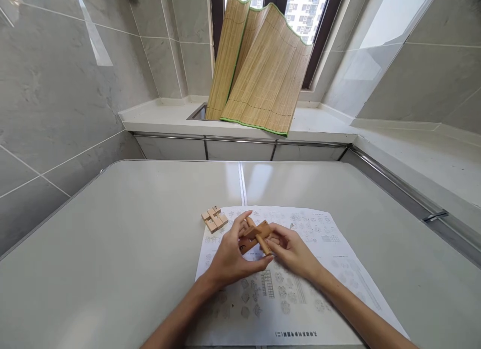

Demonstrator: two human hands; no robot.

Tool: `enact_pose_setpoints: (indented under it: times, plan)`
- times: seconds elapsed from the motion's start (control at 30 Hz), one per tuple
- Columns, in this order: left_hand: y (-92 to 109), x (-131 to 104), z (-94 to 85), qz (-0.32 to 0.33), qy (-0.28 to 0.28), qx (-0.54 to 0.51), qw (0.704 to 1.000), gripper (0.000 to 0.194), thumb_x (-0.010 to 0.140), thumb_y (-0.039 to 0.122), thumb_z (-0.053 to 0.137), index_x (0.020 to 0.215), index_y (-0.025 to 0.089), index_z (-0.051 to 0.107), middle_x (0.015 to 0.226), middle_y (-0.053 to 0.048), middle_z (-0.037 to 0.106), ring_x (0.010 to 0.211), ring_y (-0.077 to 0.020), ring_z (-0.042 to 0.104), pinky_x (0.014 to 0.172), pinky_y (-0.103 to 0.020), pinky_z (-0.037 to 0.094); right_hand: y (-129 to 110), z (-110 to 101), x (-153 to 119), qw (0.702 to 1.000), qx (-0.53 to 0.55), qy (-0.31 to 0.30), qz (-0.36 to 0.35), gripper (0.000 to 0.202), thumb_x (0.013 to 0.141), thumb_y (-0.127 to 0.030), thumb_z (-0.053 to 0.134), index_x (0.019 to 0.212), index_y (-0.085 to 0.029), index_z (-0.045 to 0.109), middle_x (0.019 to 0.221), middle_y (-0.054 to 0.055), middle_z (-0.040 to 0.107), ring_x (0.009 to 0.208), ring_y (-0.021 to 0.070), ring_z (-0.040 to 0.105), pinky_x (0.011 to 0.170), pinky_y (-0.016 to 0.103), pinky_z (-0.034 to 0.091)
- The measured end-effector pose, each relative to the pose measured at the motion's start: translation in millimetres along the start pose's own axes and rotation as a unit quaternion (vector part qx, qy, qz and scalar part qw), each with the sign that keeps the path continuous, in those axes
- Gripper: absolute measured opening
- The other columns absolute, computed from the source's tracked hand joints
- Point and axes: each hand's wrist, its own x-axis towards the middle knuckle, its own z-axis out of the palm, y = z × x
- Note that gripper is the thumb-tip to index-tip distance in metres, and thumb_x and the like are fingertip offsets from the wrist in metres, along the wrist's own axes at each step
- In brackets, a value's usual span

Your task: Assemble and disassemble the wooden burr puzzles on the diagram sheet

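Over the printed sheet (300, 309), both hands hold a brown wooden puzzle (247, 246) made of interlocking bars, one of them a round-looking rod that slants down to the right. My left hand (229, 256) grips it from the left, with the thumb under the rod's lower end and the fingers at its upper end. My right hand (295, 249) pinches the puzzle's right side with thumb and fingers. Dark marks show on the puzzle's bars. A paler wooden puzzle of crossed pieces (214, 219) lies at the sheet's upper left corner.
The sheet lies on a pale table (150, 229) with a seam down its middle. Beyond the table is a white ledge (165, 119), where a folded bamboo mat (266, 68) leans against the window. Grey tiled walls (67, 88) stand on both sides.
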Motion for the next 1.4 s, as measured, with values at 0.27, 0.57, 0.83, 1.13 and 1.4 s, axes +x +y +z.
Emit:
enact_pose_setpoints:
  times: [0.27, 0.57, 0.83, 1.13, 1.4]
  plan:
    - [-3, 2, -2.8, -0.03, 0.002, 0.043, 0.999, 0.089, 0.079, 0.042, 0.082, 0.151, 0.024, 0.032, 0.095, -0.002, 0.066, 0.073, -0.0142, 0.06, 0.072, -0.03, 0.052, 2, -1, 3, 0.999, 0.037, 0.039, 0.006, 0.026, 0.091, -0.049, 0.067, 0.096, -0.023, 0.067, 0.086, 0.002, 0.071, 0.079, 0.0201, 0.066, 0.074, 0.032, 0.052]
    - [7, 5, -5.7, -0.075, 0.013, -0.085, 0.993, 0.033, 0.101, 0.051, 0.049, 0.104, 0.019, 0.058, 0.073, 0.001, 0.057, 0.062, -0.0116, 0.049, 0.061, -0.025, 0.04, 4, -6, 2, 0.996, -0.012, 0.084, -0.013, 0.021, 0.092, -0.043, 0.065, 0.098, -0.024, 0.07, 0.096, 0.004, 0.073, 0.084, 0.0224, 0.067, 0.077, 0.033, 0.053]
    - [1, 3, 0.2, -0.118, -0.122, -0.176, 0.97, 0.036, 0.098, 0.055, 0.053, 0.095, 0.019, 0.051, 0.065, 0.005, 0.051, 0.052, -0.0076, 0.035, 0.051, -0.022, 0.027, 10, -10, 2, 0.99, -0.023, 0.14, -0.024, 0.025, 0.088, -0.044, 0.069, 0.101, -0.024, 0.066, 0.082, 0.003, 0.072, 0.077, 0.023, 0.067, 0.073, 0.035, 0.052]
    - [-2, 2, 7.1, -0.082, -0.05, -0.062, 0.993, 0.034, 0.102, 0.05, 0.049, 0.102, 0.018, 0.059, 0.068, 0.002, 0.059, 0.057, -0.0105, 0.043, 0.054, -0.023, 0.034, 12, -14, 6, 0.969, -0.165, 0.182, -0.029, 0.032, 0.093, -0.05, 0.061, 0.098, -0.021, 0.073, 0.093, 0.009, 0.075, 0.081, 0.0249, 0.067, 0.07, 0.035, 0.052]
    - [-8, 2, 7.9, -0.088, 0.005, -0.066, 0.994, 0.031, 0.104, 0.047, 0.045, 0.106, 0.018, 0.057, 0.072, 0.002, 0.058, 0.054, -0.0096, 0.041, 0.052, -0.022, 0.033, 21, -14, 5, 0.938, -0.299, 0.164, -0.054, 0.023, 0.09, -0.023, 0.055, 0.105, -0.024, 0.072, 0.099, 0.005, 0.074, 0.087, 0.0244, 0.066, 0.075, 0.035, 0.051]
